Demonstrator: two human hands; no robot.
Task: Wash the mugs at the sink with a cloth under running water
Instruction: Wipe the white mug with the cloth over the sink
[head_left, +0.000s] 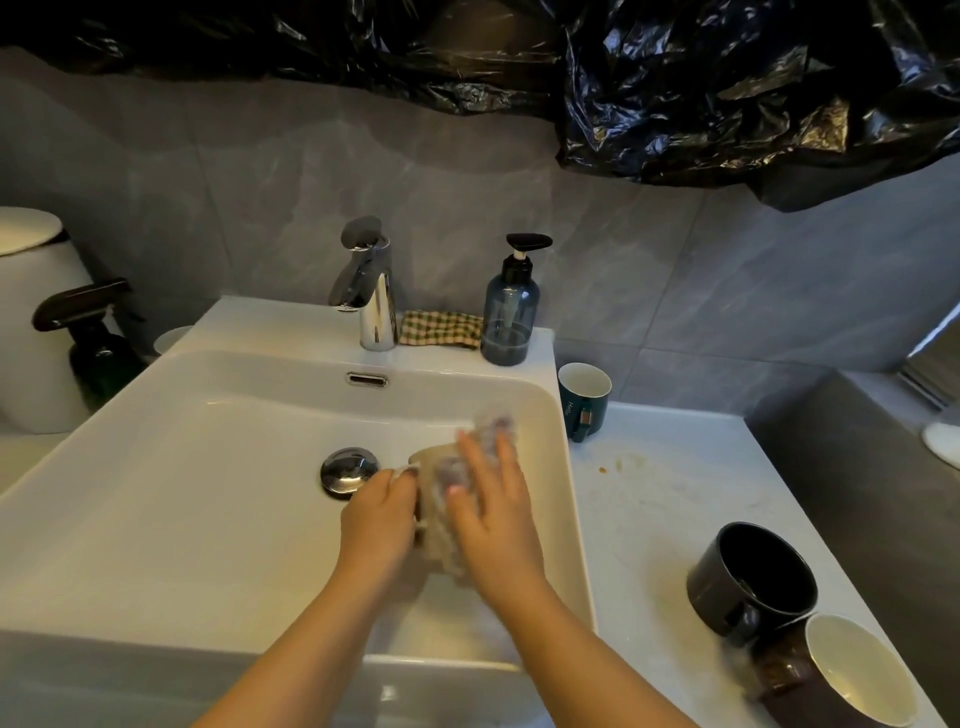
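Mug (428, 467) sits just right of the drain (349, 470), gripped by your left hand (376, 514); your right hand (493, 514), fingers straight, presses the blurred cloth (496, 423) against it.

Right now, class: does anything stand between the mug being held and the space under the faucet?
Nothing visible does. Only bare sink lies between the mug and the faucet; the drain stopper sits low.

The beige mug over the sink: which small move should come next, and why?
Probably lift the tap lever: no water shows below the spout, while the left hand grips the mug and the right hand presses the cloth on it.
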